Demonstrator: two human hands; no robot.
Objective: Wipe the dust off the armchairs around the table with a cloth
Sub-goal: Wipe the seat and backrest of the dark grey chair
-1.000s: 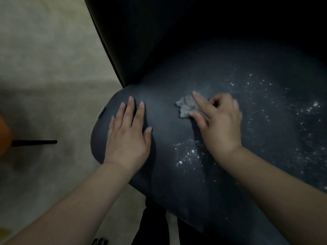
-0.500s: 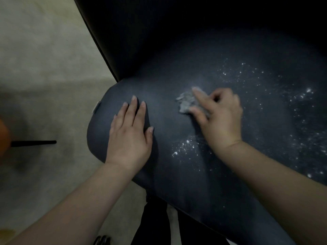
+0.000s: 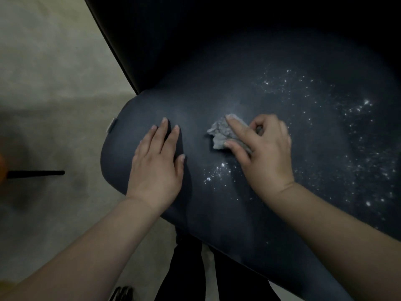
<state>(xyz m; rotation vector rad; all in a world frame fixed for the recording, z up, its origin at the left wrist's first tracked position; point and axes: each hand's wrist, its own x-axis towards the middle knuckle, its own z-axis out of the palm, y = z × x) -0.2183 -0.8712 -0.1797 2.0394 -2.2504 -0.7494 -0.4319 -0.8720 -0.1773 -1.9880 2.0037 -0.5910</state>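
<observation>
The left hand [image 3: 157, 164] lies flat on the armchair seat [image 3: 217, 213], fingers straight and close together, pointing toward 12 o'clock, thumb stretched out toward 3 o'clock; it holds nothing and simply presses on the upholstery near the seat's 9 o'clock edge. The right hand [image 3: 263, 153] sits just at 3 o'clock of it, apart from it, with a strip of bare dark seat between the two. Its fingers curl over a small crumpled grey cloth [image 3: 219, 133]: the index finger runs along the top of the wad, the thumb pins its near side, and the other fingers are folded behind. The cloth pokes out of the grip toward 9 o'clock and rests on the seat, roughly in the middle of the cushion.

White dust specks [image 3: 213, 173] form a small patch at 6 o'clock of the cloth, just beside the right thumb. A wider scatter of specks spreads over the seat from 1 o'clock to 4 o'clock of the right hand. The strip around the left hand looks plain dark blue. The chair's backrest [image 3: 173, 40] rises dark at 12 o'clock. A small pale tag [image 3: 111, 125] sticks out at the seat's 9 o'clock edge. Pale floor [image 3: 43, 83] fills the 9 o'clock side, with a thin black bar [image 3: 36, 173] lying across it, and dark chair legs [image 3: 186, 268] show under the seat at 6 o'clock.
</observation>
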